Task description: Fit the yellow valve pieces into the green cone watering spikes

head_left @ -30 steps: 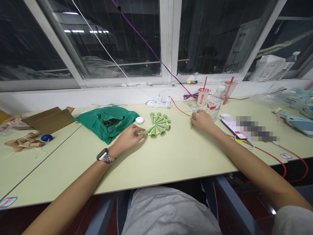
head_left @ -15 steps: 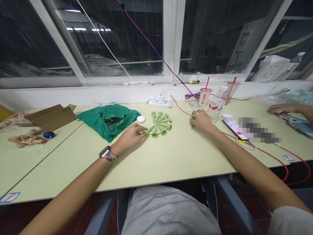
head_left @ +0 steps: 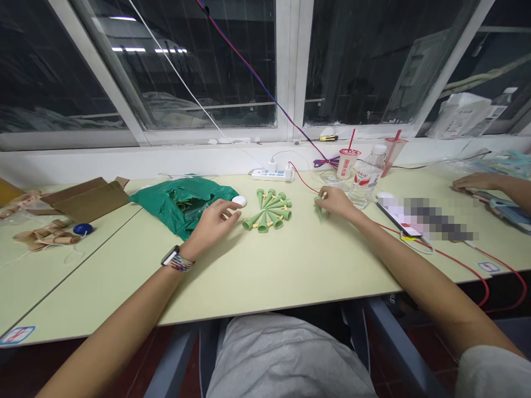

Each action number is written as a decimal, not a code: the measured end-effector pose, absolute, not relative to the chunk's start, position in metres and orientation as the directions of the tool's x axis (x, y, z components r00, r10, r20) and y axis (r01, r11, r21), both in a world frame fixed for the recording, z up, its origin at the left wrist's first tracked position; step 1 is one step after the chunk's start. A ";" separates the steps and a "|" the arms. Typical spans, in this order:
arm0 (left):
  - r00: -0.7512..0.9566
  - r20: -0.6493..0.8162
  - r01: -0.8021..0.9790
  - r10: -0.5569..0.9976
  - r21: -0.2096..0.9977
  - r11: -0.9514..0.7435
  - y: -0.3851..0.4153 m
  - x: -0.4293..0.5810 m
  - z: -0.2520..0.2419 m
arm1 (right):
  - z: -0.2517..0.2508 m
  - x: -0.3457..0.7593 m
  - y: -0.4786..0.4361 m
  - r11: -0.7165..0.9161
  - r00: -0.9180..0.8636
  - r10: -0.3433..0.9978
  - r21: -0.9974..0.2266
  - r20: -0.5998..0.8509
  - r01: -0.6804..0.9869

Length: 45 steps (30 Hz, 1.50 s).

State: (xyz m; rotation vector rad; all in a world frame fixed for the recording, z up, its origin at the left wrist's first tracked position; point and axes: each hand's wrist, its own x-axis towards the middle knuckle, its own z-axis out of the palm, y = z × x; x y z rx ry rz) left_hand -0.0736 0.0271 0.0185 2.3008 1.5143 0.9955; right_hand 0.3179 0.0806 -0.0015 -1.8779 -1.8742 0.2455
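Note:
Several green trumpet-shaped pieces (head_left: 263, 225) with small yellow parts between them lie in a fan on the table, thin ends together. My left hand (head_left: 213, 224) hovers just left of the fan with its fingers apart, beside the green plastic bag (head_left: 151, 202). Nothing shows between those fingers. To the right of the fan, my right hand (head_left: 337, 202) pinches one more green trumpet-shaped piece (head_left: 319, 209), slightly blurred. Inside the torn opening of the bag, more green pieces are partly visible.
A white round case (head_left: 239, 201) sits by the bag. Behind are a power strip (head_left: 271, 175), a cup (head_left: 347, 164) and a water bottle (head_left: 368, 177). At right lie a phone (head_left: 400, 218) and another person's hand (head_left: 475, 181); at left, wooden toys (head_left: 50, 235) and cardboard (head_left: 89, 202).
My left hand has let go of the piece at the fan's left edge and drawn back up and left. My right hand has shifted slightly left with its green piece.

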 end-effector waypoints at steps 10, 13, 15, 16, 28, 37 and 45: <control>0.326 0.416 0.414 0.849 0.744 -0.524 0.026 -0.051 0.065 | 0.077 0.205 0.045 0.566 -0.438 0.807 -0.731 0.396 0.381; 0.346 0.431 0.281 0.834 0.800 -0.530 0.032 -0.051 0.074 | 0.092 0.166 0.049 0.652 -0.481 0.739 -0.682 0.471 0.332; 0.304 0.458 0.224 0.835 0.818 -0.530 0.038 -0.058 0.076 | 0.094 0.146 0.058 0.666 -0.467 0.729 -0.677 0.500 0.314; 0.281 0.461 0.212 0.842 0.826 -0.523 0.041 -0.063 0.076 | 0.093 0.137 0.063 0.661 -0.455 0.733 -0.685 0.505 0.306; -0.171 0.311 -0.229 0.935 0.910 -0.345 0.086 -0.150 0.043 | 0.008 0.030 0.052 0.793 -0.762 0.590 -0.370 0.267 0.484; -0.111 0.275 -0.248 0.955 0.923 -0.295 0.087 -0.149 0.035 | -0.003 0.030 0.033 0.855 -0.829 0.507 -0.262 0.236 0.448; 0.048 0.202 -0.265 0.978 0.947 -0.183 0.077 -0.124 0.030 | -0.011 0.114 -0.010 0.896 -0.857 0.415 -0.301 0.305 0.326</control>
